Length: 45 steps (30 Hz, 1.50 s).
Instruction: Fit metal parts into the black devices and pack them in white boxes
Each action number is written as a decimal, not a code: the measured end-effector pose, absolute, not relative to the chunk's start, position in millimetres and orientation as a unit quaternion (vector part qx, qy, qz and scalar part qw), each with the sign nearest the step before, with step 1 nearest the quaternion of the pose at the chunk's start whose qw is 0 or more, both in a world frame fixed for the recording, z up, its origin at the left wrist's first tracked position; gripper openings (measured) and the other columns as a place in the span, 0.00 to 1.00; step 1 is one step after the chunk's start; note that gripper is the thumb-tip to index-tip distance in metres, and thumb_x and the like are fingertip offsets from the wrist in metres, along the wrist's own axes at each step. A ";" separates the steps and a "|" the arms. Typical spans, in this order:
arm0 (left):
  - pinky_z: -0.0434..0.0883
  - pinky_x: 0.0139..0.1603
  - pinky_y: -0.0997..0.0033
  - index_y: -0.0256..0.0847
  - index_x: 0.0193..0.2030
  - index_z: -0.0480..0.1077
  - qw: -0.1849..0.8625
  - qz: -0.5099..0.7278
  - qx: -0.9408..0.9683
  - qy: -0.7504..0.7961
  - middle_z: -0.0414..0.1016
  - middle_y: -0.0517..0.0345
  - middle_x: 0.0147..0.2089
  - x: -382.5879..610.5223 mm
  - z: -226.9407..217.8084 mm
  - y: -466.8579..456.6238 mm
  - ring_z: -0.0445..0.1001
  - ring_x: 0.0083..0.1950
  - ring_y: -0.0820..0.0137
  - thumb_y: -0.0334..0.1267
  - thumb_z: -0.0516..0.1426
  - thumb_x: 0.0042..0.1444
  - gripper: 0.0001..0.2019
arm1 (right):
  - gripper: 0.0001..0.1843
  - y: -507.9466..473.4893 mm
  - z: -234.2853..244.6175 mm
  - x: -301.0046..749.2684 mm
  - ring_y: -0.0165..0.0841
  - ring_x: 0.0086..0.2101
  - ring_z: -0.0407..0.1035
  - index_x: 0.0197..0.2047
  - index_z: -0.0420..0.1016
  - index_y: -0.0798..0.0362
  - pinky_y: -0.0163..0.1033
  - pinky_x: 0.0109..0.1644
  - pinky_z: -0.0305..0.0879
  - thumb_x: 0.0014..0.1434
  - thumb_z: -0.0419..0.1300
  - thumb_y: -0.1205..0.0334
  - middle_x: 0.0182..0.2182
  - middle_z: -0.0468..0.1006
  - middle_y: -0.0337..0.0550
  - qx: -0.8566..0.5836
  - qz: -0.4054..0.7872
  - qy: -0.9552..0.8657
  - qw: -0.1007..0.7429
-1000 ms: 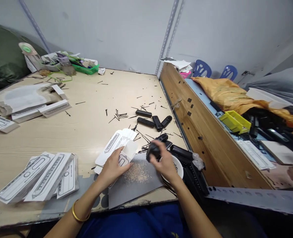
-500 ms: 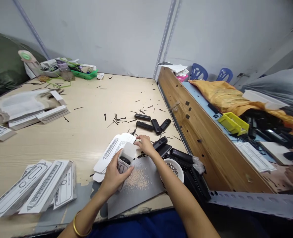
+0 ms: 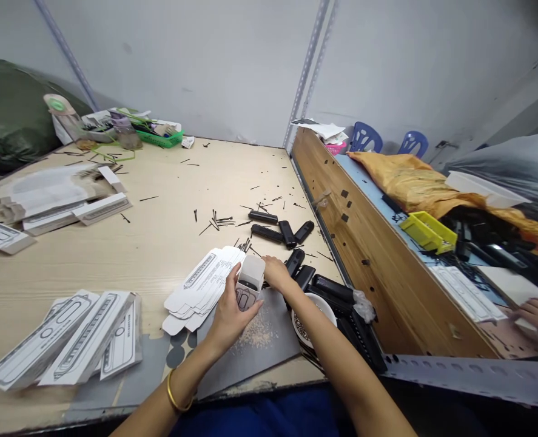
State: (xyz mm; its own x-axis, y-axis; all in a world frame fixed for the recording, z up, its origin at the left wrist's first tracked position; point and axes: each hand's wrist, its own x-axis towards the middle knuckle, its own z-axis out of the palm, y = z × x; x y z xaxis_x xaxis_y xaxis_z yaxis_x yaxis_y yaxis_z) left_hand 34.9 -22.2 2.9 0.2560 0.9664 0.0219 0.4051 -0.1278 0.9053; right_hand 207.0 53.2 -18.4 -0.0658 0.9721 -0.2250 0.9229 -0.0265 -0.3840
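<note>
- Moved since half a second ago: the small carton [image 3: 247,298], carried rightward by the left hand [image 3: 230,320], away from the stacked flat cartons [image 3: 198,274].
- Left fingers grip the carton by its sides above the grey sheet [image 3: 232,367] at the counter's [image 3: 173,182] near edge; its flap is raised, and something black [image 3: 249,284] shows inside.
- Right hand [image 3: 276,273] reaches just beyond the carton, near the thin black sticks [image 3: 244,245]; its fingertips are partly hidden, so whether they grip anything cannot be told.
- Printing on the carton: dark outlined shapes, no legible word.
- Flat cartons bear a long ridged outline and small lines of text, too fine to read.
- Folded cartons [image 3: 89,340], toward the counter's near left corner, carry outlines, circles and one unreadable line.
- Black handle-like pieces [image 3: 287,234] lie near the counter's right edge, apparently unlabelled.
</note>
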 end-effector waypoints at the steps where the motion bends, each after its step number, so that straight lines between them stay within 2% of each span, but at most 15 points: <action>1: 0.61 0.63 0.54 0.45 0.68 0.42 0.424 0.327 0.672 0.512 0.56 0.43 0.67 33.0 4.9 -22.3 0.58 0.67 0.58 0.47 0.59 0.54 0.39 | 0.12 47.4 -8.0 214.1 0.34 0.43 0.66 0.44 0.70 0.60 0.36 0.46 0.58 0.59 0.49 0.71 0.42 0.74 0.55 -0.690 0.215 -0.689 0.060; 4: 0.64 0.60 0.55 0.44 0.65 0.46 0.423 0.293 0.691 0.507 0.60 0.44 0.64 28.8 8.6 -21.9 0.62 0.64 0.58 0.46 0.58 0.54 0.36 | 0.12 20.0 32.0 243.5 0.30 0.38 0.66 0.42 0.68 0.57 0.33 0.42 0.58 0.63 0.45 0.67 0.39 0.73 0.47 -0.702 0.198 -0.676 0.110; 6: 0.64 0.60 0.55 0.44 0.65 0.48 0.408 0.274 0.713 0.500 0.61 0.45 0.64 28.8 8.7 -22.1 0.63 0.64 0.58 0.44 0.58 0.54 0.35 | 0.10 -1.9 60.0 258.3 0.27 0.37 0.65 0.37 0.69 0.55 0.32 0.43 0.59 0.63 0.48 0.64 0.36 0.72 0.43 -0.643 0.197 -0.703 0.232; 7: 0.63 0.61 0.54 0.44 0.65 0.48 0.398 0.269 0.723 0.496 0.60 0.46 0.64 29.7 8.3 -22.7 0.62 0.64 0.57 0.42 0.58 0.54 0.34 | 0.10 -11.8 72.1 261.5 0.26 0.36 0.64 0.37 0.69 0.55 0.31 0.42 0.59 0.63 0.48 0.64 0.35 0.72 0.42 -0.617 0.199 -0.719 0.249; 12: 0.60 0.64 0.56 0.42 0.65 0.49 0.374 0.282 0.755 0.459 0.58 0.47 0.65 36.8 5.6 -27.6 0.60 0.65 0.59 0.36 0.57 0.52 0.35 | 0.11 -34.3 90.4 239.4 0.26 0.37 0.62 0.37 0.71 0.54 0.31 0.41 0.59 0.62 0.48 0.69 0.36 0.70 0.41 -0.523 0.234 -0.807 0.143; 14: 0.59 0.64 0.58 0.43 0.65 0.47 0.382 0.309 0.749 0.444 0.58 0.48 0.65 38.0 5.8 -29.1 0.60 0.65 0.62 0.35 0.57 0.53 0.34 | 0.08 -33.9 77.9 225.3 0.29 0.43 0.63 0.42 0.72 0.52 0.34 0.47 0.62 0.61 0.53 0.64 0.41 0.69 0.42 -0.505 0.259 -0.805 0.173; 16: 0.62 0.61 0.60 0.44 0.63 0.49 0.402 0.331 0.729 0.445 0.62 0.49 0.61 37.7 6.8 -30.3 0.64 0.61 0.64 0.37 0.57 0.54 0.31 | 0.17 -31.9 58.6 212.8 0.31 0.47 0.63 0.51 0.68 0.51 0.37 0.53 0.64 0.58 0.58 0.58 0.46 0.67 0.45 -0.548 0.278 -0.734 0.287; 19: 0.65 0.56 0.63 0.41 0.54 0.55 0.415 0.341 0.712 0.451 0.67 0.52 0.51 36.5 7.8 -32.5 0.69 0.53 0.66 0.37 0.57 0.54 0.22 | 0.33 -28.4 27.6 194.0 0.33 0.48 0.64 0.58 0.61 0.51 0.37 0.50 0.67 0.52 0.64 0.52 0.51 0.65 0.49 -0.624 0.338 -0.549 0.442; 21: 0.65 0.56 0.63 0.40 0.50 0.57 0.418 0.343 0.715 0.443 0.68 0.52 0.48 36.0 6.7 -34.3 0.69 0.51 0.67 0.36 0.57 0.53 0.19 | 0.41 -26.9 13.2 180.0 0.34 0.48 0.66 0.63 0.55 0.51 0.37 0.49 0.68 0.49 0.66 0.51 0.54 0.64 0.52 -0.627 0.392 -0.458 0.493; 23: 0.63 0.58 0.62 0.40 0.51 0.55 0.425 0.353 0.709 0.438 0.66 0.50 0.51 35.8 4.4 -36.3 0.68 0.54 0.66 0.36 0.57 0.52 0.21 | 0.40 -28.4 6.7 165.6 0.32 0.43 0.68 0.62 0.56 0.53 0.37 0.46 0.69 0.50 0.64 0.50 0.50 0.69 0.51 -0.606 0.437 -0.413 0.520; 26: 0.59 0.63 0.59 0.40 0.59 0.47 0.440 0.376 0.679 0.451 0.58 0.42 0.61 35.3 1.2 -39.7 0.60 0.64 0.63 0.37 0.57 0.52 0.31 | 0.22 -39.1 7.2 147.9 0.29 0.37 0.68 0.48 0.69 0.55 0.35 0.43 0.66 0.60 0.52 0.46 0.37 0.73 0.44 -0.600 0.416 -0.430 0.531; 29: 0.56 0.65 0.55 0.41 0.65 0.39 0.454 0.375 0.665 0.460 0.53 0.38 0.65 34.3 0.9 -42.7 0.56 0.67 0.60 0.38 0.57 0.54 0.37 | 0.20 -53.9 10.9 139.3 0.29 0.40 0.67 0.38 0.73 0.54 0.34 0.46 0.63 0.63 0.48 0.47 0.36 0.73 0.43 -0.589 0.332 -0.509 0.533; 36: 0.54 0.67 0.53 0.39 0.65 0.43 0.468 0.339 0.664 0.474 0.51 0.38 0.68 35.0 7.5 -41.5 0.54 0.69 0.58 0.42 0.55 0.55 0.35 | 0.14 -57.7 26.4 145.9 0.27 0.45 0.69 0.47 0.70 0.52 0.32 0.50 0.65 0.63 0.50 0.56 0.45 0.75 0.42 -0.599 0.331 -0.529 0.501; 39: 0.54 0.67 0.52 0.39 0.65 0.43 0.473 0.331 0.669 0.468 0.49 0.37 0.68 36.1 9.2 -40.1 0.53 0.70 0.57 0.42 0.56 0.53 0.36 | 0.13 -58.7 25.3 148.7 0.27 0.46 0.70 0.44 0.72 0.52 0.34 0.51 0.66 0.63 0.49 0.59 0.43 0.75 0.43 -0.597 0.318 -0.539 0.501; 45: 0.66 0.57 0.56 0.37 0.60 0.46 0.457 0.328 0.686 0.461 0.60 0.36 0.60 40.0 10.2 -40.8 0.66 0.60 0.58 0.40 0.57 0.51 0.32 | 0.17 -73.1 6.7 147.6 0.34 0.56 0.64 0.51 0.69 0.50 0.43 0.59 0.63 0.61 0.55 0.55 0.55 0.70 0.47 -0.537 0.234 -0.638 0.500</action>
State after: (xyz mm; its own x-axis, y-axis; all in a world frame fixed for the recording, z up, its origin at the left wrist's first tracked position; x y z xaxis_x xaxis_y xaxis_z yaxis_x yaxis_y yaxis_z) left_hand 40.0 -40.8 10.2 0.3588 0.9330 0.0286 0.3326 -0.1564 0.9300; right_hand 147.6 -73.1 6.7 0.0777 0.9192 0.3862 0.4512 0.3130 -0.8357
